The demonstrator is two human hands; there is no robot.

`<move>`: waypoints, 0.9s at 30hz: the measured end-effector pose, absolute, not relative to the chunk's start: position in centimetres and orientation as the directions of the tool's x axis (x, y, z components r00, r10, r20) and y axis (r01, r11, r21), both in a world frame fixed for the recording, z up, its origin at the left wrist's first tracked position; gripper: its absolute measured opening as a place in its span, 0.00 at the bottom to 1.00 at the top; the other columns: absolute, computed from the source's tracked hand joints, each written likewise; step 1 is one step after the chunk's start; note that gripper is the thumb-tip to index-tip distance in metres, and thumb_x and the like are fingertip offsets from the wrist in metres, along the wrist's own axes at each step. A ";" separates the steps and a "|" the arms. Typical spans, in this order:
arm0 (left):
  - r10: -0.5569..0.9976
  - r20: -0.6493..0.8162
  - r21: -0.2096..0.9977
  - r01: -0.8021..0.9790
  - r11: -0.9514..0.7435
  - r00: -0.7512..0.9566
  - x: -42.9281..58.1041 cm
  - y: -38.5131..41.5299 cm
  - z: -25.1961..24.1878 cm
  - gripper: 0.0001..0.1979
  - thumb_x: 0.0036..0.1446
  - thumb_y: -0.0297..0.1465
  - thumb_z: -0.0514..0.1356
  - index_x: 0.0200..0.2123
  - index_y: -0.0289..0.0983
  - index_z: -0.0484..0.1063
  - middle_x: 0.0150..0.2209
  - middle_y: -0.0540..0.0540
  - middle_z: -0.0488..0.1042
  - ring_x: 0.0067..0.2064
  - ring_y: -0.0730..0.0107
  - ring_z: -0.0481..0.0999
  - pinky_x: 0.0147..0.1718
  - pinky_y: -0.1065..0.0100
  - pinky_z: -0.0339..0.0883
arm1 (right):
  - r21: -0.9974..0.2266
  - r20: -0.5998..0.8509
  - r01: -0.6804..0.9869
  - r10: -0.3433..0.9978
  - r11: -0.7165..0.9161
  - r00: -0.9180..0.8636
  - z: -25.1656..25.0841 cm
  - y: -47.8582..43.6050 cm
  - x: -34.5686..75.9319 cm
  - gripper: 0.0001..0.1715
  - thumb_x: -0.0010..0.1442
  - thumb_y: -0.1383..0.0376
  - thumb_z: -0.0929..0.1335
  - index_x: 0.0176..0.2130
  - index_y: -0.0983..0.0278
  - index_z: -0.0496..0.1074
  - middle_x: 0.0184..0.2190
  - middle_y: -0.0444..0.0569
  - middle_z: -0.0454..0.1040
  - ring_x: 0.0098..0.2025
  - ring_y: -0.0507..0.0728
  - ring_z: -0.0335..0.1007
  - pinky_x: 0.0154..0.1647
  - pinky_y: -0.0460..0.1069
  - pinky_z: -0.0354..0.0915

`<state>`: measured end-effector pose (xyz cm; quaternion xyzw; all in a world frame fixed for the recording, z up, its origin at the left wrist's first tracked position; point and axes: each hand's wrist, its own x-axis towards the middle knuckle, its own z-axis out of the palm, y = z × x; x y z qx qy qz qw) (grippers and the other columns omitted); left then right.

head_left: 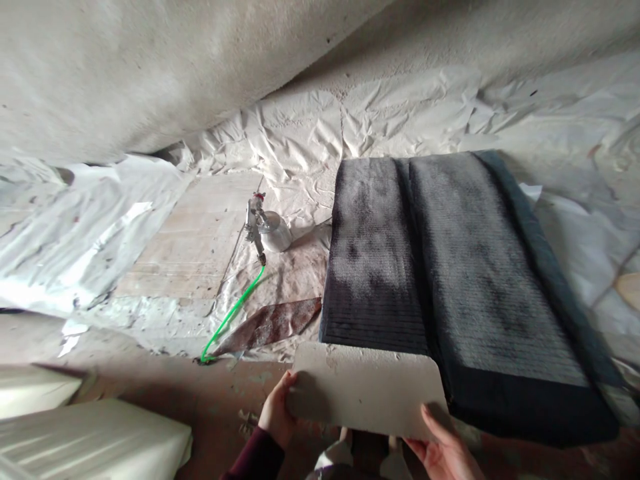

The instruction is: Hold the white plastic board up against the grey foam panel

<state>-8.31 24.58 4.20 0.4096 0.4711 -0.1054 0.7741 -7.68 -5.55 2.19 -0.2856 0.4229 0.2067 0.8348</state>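
At bottom centre, the left hand (278, 411) and right hand (446, 445) are closed on opposite ends of a pale board (364, 388). At right, the ribbed dark padding (483, 267) looks mostly dusted pale, its lower edges bare; a spray gun (255, 227) sits unheld, left of centre.

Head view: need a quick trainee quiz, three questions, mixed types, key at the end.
1. True or false: of the person's two hands, only the left hand is holding the pale flat board.
2. Multiple choice: what colour is the hose at the spray gun? A) red B) green C) black
3. Fill in the blank: in the picture, the spray gun is to the ____ of the dark ribbed padding.

Key: 1. False; the right hand holds it too. 2. B. 3. left.
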 end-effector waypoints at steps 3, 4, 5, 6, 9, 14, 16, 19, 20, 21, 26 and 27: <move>0.204 -0.846 0.431 0.407 0.805 0.493 -8.3 24.5 4.1 0.07 0.50 0.30 0.64 0.32 0.34 0.70 0.26 0.49 0.74 0.27 0.67 0.75 0.30 0.68 0.71 | -0.288 -0.832 -0.587 0.106 0.756 0.544 2.0 -5.6 -7.6 0.32 0.46 0.66 0.81 0.47 0.61 0.68 0.44 0.49 0.77 0.41 0.61 0.74 0.37 0.55 0.75; 0.210 -0.842 0.432 0.387 0.814 0.497 -8.3 24.5 4.0 0.06 0.50 0.28 0.65 0.31 0.34 0.70 0.25 0.49 0.73 0.27 0.69 0.74 0.29 0.70 0.70 | -0.285 -0.834 -0.589 0.106 0.757 0.541 1.9 -5.5 -7.6 0.32 0.45 0.66 0.81 0.47 0.61 0.68 0.44 0.49 0.77 0.41 0.61 0.74 0.37 0.55 0.75; 0.225 -0.834 0.446 0.376 0.812 0.504 -8.3 24.5 3.9 0.05 0.51 0.28 0.64 0.31 0.34 0.70 0.25 0.50 0.73 0.26 0.70 0.74 0.28 0.71 0.69 | -0.282 -0.837 -0.591 0.107 0.756 0.537 1.8 -5.5 -7.6 0.33 0.45 0.66 0.81 0.48 0.61 0.68 0.44 0.49 0.77 0.41 0.61 0.74 0.36 0.55 0.75; 0.234 -0.827 0.459 0.375 0.806 0.510 -8.4 24.5 3.8 0.05 0.52 0.28 0.64 0.30 0.34 0.70 0.24 0.50 0.73 0.26 0.71 0.74 0.27 0.72 0.68 | -0.283 -0.838 -0.589 0.103 0.757 0.535 1.8 -5.5 -7.6 0.33 0.46 0.66 0.81 0.48 0.60 0.68 0.43 0.49 0.77 0.41 0.60 0.74 0.36 0.55 0.75; 0.223 -0.824 0.460 0.385 0.800 0.520 -8.4 24.6 3.3 0.05 0.52 0.28 0.64 0.31 0.34 0.70 0.25 0.49 0.73 0.27 0.70 0.74 0.27 0.72 0.67 | -0.279 -0.842 -0.588 0.100 0.759 0.529 1.8 -5.5 -7.7 0.35 0.44 0.66 0.81 0.49 0.60 0.67 0.43 0.49 0.77 0.40 0.61 0.74 0.35 0.55 0.75; 0.251 -0.809 0.490 0.373 0.788 0.532 -8.7 24.7 2.5 0.09 0.49 0.30 0.66 0.32 0.34 0.70 0.26 0.50 0.73 0.27 0.70 0.73 0.26 0.72 0.66 | -0.282 -0.844 -0.604 0.106 0.745 0.525 2.1 -5.4 -7.6 0.43 0.41 0.64 0.82 0.53 0.59 0.65 0.44 0.50 0.77 0.41 0.62 0.74 0.35 0.55 0.75; 0.254 -0.797 0.505 0.373 0.778 0.548 -8.8 24.7 2.4 0.11 0.47 0.31 0.67 0.31 0.35 0.69 0.25 0.50 0.72 0.26 0.72 0.71 0.25 0.73 0.64 | -0.281 -0.847 -0.606 0.104 0.744 0.521 2.3 -5.4 -7.5 0.44 0.40 0.64 0.82 0.53 0.59 0.65 0.43 0.50 0.77 0.40 0.62 0.75 0.33 0.55 0.74; 0.243 -0.764 0.550 0.406 0.730 0.597 -9.0 24.9 2.3 0.15 0.43 0.35 0.69 0.31 0.36 0.68 0.25 0.51 0.71 0.26 0.71 0.71 0.25 0.72 0.64 | -0.299 -0.838 -0.599 0.096 0.743 0.537 2.5 -5.2 -7.4 0.42 0.40 0.65 0.82 0.51 0.59 0.66 0.41 0.49 0.78 0.39 0.61 0.75 0.33 0.55 0.74; 0.282 -0.736 0.607 0.415 0.677 0.615 -9.2 25.2 2.4 0.16 0.43 0.36 0.69 0.32 0.37 0.67 0.26 0.51 0.71 0.27 0.70 0.71 0.25 0.72 0.64 | -0.306 -0.835 -0.596 0.091 0.742 0.542 2.5 -5.2 -7.4 0.40 0.40 0.65 0.82 0.49 0.60 0.66 0.41 0.49 0.78 0.39 0.61 0.75 0.33 0.55 0.74; 0.349 -0.692 0.682 0.415 0.602 0.632 -9.4 25.5 2.6 0.18 0.42 0.38 0.69 0.33 0.38 0.67 0.28 0.51 0.72 0.28 0.69 0.72 0.26 0.71 0.64 | -0.313 -0.834 -0.595 0.085 0.740 0.545 2.5 -5.2 -7.4 0.39 0.40 0.65 0.82 0.48 0.60 0.67 0.41 0.49 0.78 0.39 0.61 0.75 0.33 0.55 0.74; 0.565 -0.182 0.937 0.316 -0.149 0.805 -10.4 25.9 5.1 0.19 0.45 0.40 0.67 0.39 0.40 0.70 0.46 0.45 0.73 0.49 0.57 0.72 0.49 0.60 0.66 | -0.317 -0.826 -0.584 0.084 0.747 0.557 2.7 -5.3 -7.6 0.36 0.42 0.65 0.82 0.47 0.63 0.67 0.41 0.51 0.78 0.39 0.61 0.75 0.34 0.54 0.75; 0.450 -0.049 0.892 0.242 -0.382 0.892 -10.4 25.2 5.8 0.17 0.48 0.38 0.66 0.41 0.41 0.70 0.49 0.44 0.73 0.52 0.56 0.70 0.52 0.57 0.64 | -0.318 -0.829 -0.582 0.078 0.749 0.554 2.7 -5.3 -7.6 0.36 0.42 0.65 0.82 0.47 0.64 0.67 0.42 0.52 0.78 0.40 0.61 0.75 0.34 0.53 0.75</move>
